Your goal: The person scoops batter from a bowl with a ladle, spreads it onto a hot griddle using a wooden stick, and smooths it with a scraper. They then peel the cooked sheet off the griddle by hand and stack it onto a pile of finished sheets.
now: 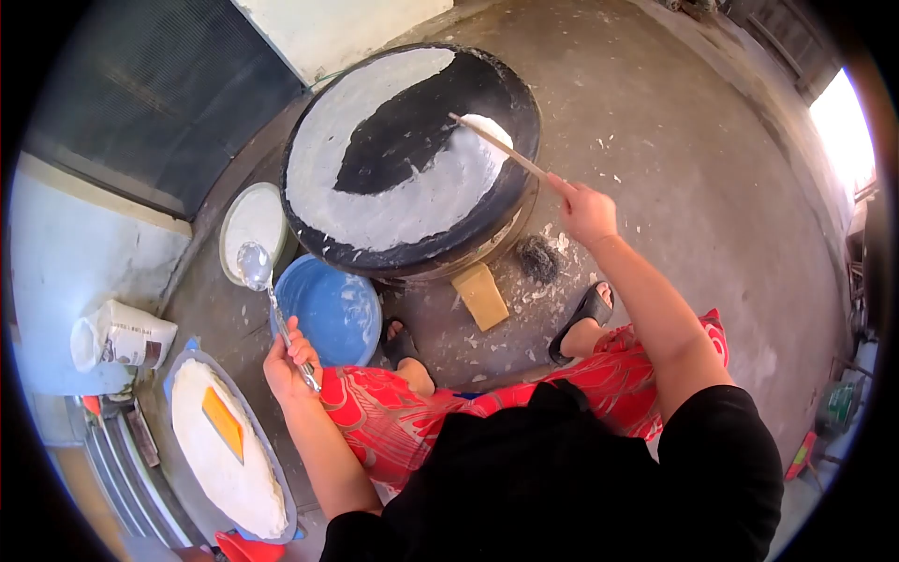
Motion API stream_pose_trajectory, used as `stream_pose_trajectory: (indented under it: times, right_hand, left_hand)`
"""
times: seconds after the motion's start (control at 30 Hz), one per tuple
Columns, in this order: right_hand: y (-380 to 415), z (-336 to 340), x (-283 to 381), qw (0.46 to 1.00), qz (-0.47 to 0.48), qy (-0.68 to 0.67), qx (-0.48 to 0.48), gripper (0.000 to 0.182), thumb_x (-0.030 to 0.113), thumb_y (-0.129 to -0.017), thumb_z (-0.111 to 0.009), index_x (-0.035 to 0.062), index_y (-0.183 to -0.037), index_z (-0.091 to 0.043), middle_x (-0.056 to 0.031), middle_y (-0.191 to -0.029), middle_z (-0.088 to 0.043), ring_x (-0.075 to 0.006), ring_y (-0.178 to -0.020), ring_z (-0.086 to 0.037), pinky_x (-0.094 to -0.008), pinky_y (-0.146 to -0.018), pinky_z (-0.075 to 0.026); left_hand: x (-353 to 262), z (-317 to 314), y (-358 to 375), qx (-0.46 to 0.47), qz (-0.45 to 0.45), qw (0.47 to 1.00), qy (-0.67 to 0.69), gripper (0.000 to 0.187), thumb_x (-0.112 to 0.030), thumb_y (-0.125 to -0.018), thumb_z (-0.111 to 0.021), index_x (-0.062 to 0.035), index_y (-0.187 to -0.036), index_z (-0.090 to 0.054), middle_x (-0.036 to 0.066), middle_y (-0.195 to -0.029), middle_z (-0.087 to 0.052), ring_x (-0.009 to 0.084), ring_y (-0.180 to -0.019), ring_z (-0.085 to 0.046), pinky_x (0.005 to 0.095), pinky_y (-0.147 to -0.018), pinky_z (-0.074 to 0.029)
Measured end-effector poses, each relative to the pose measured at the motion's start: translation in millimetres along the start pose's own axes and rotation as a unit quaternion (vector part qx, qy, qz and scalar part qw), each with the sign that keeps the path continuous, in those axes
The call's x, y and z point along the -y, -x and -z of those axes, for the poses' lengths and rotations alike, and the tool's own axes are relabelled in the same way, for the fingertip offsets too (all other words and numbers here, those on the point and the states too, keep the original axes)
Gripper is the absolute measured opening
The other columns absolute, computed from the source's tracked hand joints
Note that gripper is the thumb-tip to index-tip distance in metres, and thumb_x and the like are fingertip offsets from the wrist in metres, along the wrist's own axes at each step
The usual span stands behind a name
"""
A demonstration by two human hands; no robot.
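Note:
My left hand (292, 363) is closed around the handle of a metal ladle (254, 266). The ladle's bowl is raised beside the blue basin (351, 314) and the tub of white batter (253, 225). In my right hand (588, 212) is a thin wooden stick (510, 152), reaching over a large round black griddle (393, 140). White batter (323, 201) covers much of the griddle as a broad curved band, leaving a dark bare patch. A thicker white mound (485, 131) lies by the stick's far end.
A yellow block (479, 296) and a dark scrubbing ball (540, 259) lie below the griddle among white crumbs. At left, an orange-yellow scraper (223, 424) rests on a white stack (192, 403) on a tray. A white bag (136, 332) stands near the wall.

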State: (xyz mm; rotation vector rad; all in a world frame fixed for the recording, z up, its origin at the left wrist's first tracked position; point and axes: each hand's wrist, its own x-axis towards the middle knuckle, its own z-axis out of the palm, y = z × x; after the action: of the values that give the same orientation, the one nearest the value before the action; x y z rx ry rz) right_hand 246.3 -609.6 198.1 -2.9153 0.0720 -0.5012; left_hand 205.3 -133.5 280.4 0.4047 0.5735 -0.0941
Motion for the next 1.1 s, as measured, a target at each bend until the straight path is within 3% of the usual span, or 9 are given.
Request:
stream_pose_trajectory:
  times: [0.1, 0.17, 0.43, 0.5, 0.53, 0.63, 0.73, 0.93, 1.1]
  right_hand:
    - [9, -2, 19, 0.963, -0.151, -0.217, 0.047, 0.043, 0.011, -0.071, -0.054, 0.0266, -0.112, -0.059, -0.0052, -0.066, -0.054, -0.0239, -0.056, -0.056, -0.0366, -0.051, -0.048]
    - [28, 8, 6, 0.982, 0.112, -0.128, 0.085, 0.047, 0.013, -0.068, -0.055, 0.0274, -0.113, -0.057, -0.0046, -0.073, -0.058, -0.0238, -0.065, -0.059, -0.0366, -0.055, -0.049]
    - [-69, -1, -36, 0.998, -0.02, 0.023, 0.049, 0.044, 0.011, -0.071, -0.053, 0.0268, -0.112, -0.059, -0.0074, -0.072, -0.059, -0.0222, -0.069, -0.061, -0.0366, -0.06, -0.05]
    - [-67, -7, -26, 0.969, -0.096, -0.19, 0.126, 0.044, 0.01, -0.072, -0.052, 0.0281, -0.113, -0.058, -0.008, -0.074, -0.061, -0.0217, -0.071, -0.061, -0.0367, -0.061, -0.05]
    - [-53, -6, -35, 0.966, 0.027, -0.219, 0.133, 0.045, 0.011, -0.073, -0.053, 0.0303, -0.114, -0.056, -0.0074, -0.077, -0.062, -0.0223, -0.071, -0.061, -0.0364, -0.061, -0.05]
    - [-46, -1, -89, 0.981, 0.079, -0.101, 0.146, 0.044, 0.013, -0.074, -0.054, 0.0305, -0.114, -0.056, -0.008, -0.08, -0.062, -0.0239, -0.071, -0.061, -0.0354, -0.063, -0.049]
    - [-94, -22, -114, 0.998, 0.043, -0.028, 0.036, 0.044, 0.013, -0.073, -0.055, 0.0313, -0.114, -0.056, -0.0067, -0.077, -0.062, -0.0249, -0.069, -0.06, -0.0354, -0.061, -0.05]
    - [-132, -25, -68, 0.972, 0.058, -0.187, 0.131, 0.046, 0.01, -0.074, -0.053, 0.0315, -0.114, -0.056, -0.0051, -0.071, -0.058, -0.0241, -0.067, -0.06, -0.0366, -0.061, -0.049]
    - [-158, -46, -128, 0.989, 0.096, -0.086, 0.066, 0.042, 0.007, -0.075, -0.052, 0.0278, -0.11, -0.059, -0.0056, -0.075, -0.061, -0.0242, -0.066, -0.059, -0.0351, -0.06, -0.049]
  left_hand:
    - [3, -3, -2, -0.018, -0.012, 1.0, 0.006, 0.037, -0.021, -0.094, -0.031, 0.0097, -0.111, -0.043, 0.009, -0.075, -0.047, 0.0125, -0.052, -0.044, 0.0231, -0.041, -0.038]
    - [5, -3, -3, -0.029, -0.019, 0.999, 0.001, 0.036, -0.02, -0.094, -0.032, 0.0094, -0.111, -0.044, 0.009, -0.074, -0.048, 0.0125, -0.052, -0.045, 0.0228, -0.041, -0.038]
    - [21, -17, -11, -0.061, -0.028, 0.998, 0.0, 0.036, -0.02, -0.094, -0.032, 0.0085, -0.112, -0.044, 0.008, -0.074, -0.048, 0.012, -0.051, -0.045, 0.022, -0.04, -0.038]
    - [23, -22, -12, -0.071, -0.032, 0.997, 0.006, 0.036, -0.02, -0.094, -0.033, 0.0083, -0.112, -0.044, 0.008, -0.074, -0.048, 0.0119, -0.051, -0.045, 0.0219, -0.04, -0.038]
    - [24, -23, -10, -0.073, -0.028, 0.997, 0.008, 0.036, -0.02, -0.094, -0.033, 0.0082, -0.112, -0.045, 0.008, -0.073, -0.048, 0.0118, -0.051, -0.045, 0.022, -0.04, -0.038]
    - [25, -23, -11, -0.082, -0.032, 0.996, 0.015, 0.036, -0.021, -0.094, -0.033, 0.0081, -0.112, -0.045, 0.008, -0.072, -0.049, 0.0115, -0.05, -0.045, 0.0219, -0.04, -0.037]
    - [31, -30, -12, -0.103, -0.042, 0.994, 0.014, 0.036, -0.021, -0.093, -0.034, 0.008, -0.111, -0.046, 0.007, -0.071, -0.049, 0.0112, -0.05, -0.045, 0.0217, -0.039, -0.037]
    - [32, -31, -19, -0.108, -0.037, 0.993, 0.037, 0.036, -0.022, -0.093, -0.035, 0.007, -0.112, -0.047, 0.007, -0.072, -0.049, 0.0108, -0.049, -0.044, 0.0214, -0.039, -0.037]
    - [33, -30, -22, -0.124, -0.05, 0.991, 0.012, 0.036, -0.022, -0.093, -0.035, 0.0064, -0.113, -0.046, 0.007, -0.072, -0.049, 0.0108, -0.05, -0.044, 0.0216, -0.039, -0.037]
